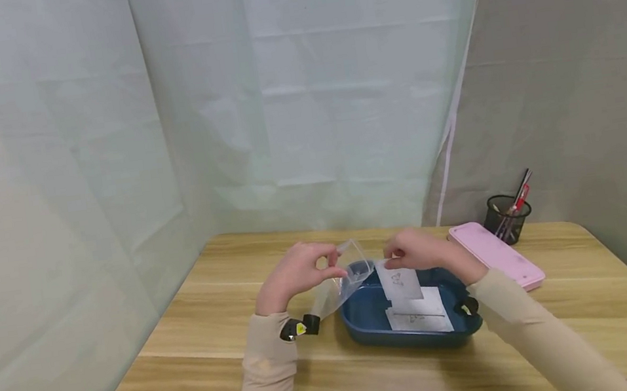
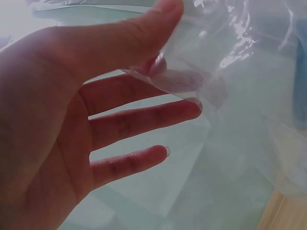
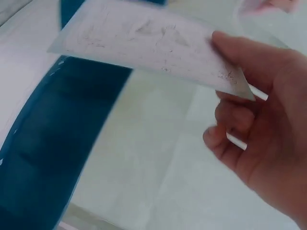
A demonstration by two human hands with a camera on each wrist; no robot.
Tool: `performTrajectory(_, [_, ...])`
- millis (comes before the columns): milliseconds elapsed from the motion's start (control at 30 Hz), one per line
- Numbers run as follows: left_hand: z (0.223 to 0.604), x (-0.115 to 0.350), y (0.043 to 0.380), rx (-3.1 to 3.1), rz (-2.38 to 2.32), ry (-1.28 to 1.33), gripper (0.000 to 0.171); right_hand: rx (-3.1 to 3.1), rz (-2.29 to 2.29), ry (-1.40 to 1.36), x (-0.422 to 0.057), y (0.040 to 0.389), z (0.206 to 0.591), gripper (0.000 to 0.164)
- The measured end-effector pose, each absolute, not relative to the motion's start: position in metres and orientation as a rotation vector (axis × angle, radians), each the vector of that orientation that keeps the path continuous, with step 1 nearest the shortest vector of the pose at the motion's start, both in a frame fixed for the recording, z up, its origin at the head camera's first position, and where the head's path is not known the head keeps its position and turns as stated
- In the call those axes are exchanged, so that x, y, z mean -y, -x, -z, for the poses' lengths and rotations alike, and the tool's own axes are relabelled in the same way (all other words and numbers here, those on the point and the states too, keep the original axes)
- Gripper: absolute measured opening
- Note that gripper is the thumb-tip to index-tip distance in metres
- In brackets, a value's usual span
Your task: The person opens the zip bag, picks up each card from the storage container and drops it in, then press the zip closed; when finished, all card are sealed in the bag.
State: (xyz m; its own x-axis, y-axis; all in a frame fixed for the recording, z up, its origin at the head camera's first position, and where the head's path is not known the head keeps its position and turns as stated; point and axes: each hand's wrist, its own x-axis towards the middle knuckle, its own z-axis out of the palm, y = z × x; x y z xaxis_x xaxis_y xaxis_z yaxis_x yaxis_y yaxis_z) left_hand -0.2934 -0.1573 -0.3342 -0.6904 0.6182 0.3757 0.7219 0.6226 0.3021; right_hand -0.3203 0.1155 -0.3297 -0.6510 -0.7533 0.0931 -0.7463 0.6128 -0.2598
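My left hand [image 1: 298,270] pinches the edge of a clear plastic bag [image 1: 331,293] between thumb and forefinger. Its other fingers stretch out behind the film in the left wrist view. The bag's mouth gapes to the right, toward the other hand. Above a dark blue tray [image 1: 392,338], my right hand [image 1: 423,251] grips a white card [image 1: 399,284] with a small line drawing by its upper edge. In the right wrist view the thumb lies on the face of this card [image 3: 139,40]. More white cards [image 1: 425,321] lie overlapping inside the tray.
A pink flat case [image 1: 496,254] lies right of the tray, partly behind the right forearm. Behind it stands a black mesh pen cup [image 1: 508,226] holding several pens. Pale curtains [image 1: 325,101] hang around the wooden table [image 1: 205,368].
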Motion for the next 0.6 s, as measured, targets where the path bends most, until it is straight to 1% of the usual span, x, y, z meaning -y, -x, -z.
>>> performTrajectory(167, [0.333, 0.156, 0.293, 2.628, 0.676, 1.099, 0.027, -2.891, 0.552, 1.131, -0.122, 0.31, 0.325, 0.02])
performTrajectory(400, [0.334, 0.159, 0.292, 2.617, 0.665, 1.116, 0.027, -3.007, 0.717, 0.909, -0.126, 0.298, 0.33, 0.017])
performTrajectory(600, [0.335, 0.161, 0.292, 2.605, 0.623, 1.107, 0.026, -3.083, 0.981, 0.656, -0.124, 0.287, 0.331, 0.016])
